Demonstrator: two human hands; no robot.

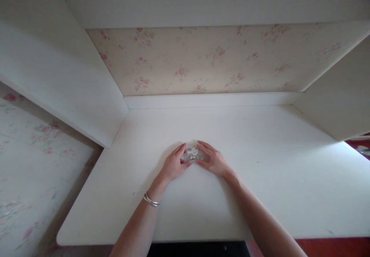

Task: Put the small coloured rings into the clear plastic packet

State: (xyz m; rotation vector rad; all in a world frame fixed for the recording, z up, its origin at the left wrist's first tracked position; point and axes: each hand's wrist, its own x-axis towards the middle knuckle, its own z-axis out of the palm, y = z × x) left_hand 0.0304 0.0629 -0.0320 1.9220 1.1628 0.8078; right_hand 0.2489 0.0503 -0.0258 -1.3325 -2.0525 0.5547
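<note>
A small clear plastic box [192, 152] with small whitish and yellowish bits inside rests on the white desk [260, 172], near its middle. My left hand [173, 164] grips its left side with fingers curled around it. A silver bracelet [151, 200] is on that wrist. My right hand [214, 160] holds the box's right side, fingers along its far edge. Much of the box is hidden between the two hands.
White side panels [72, 87] rise left and right of the desk, with a white shelf [202, 2] overhead and floral wallpaper [202, 60] at the back. A dark object [199, 249] sits below the desk's front edge. Red floor [341, 247] shows at lower right.
</note>
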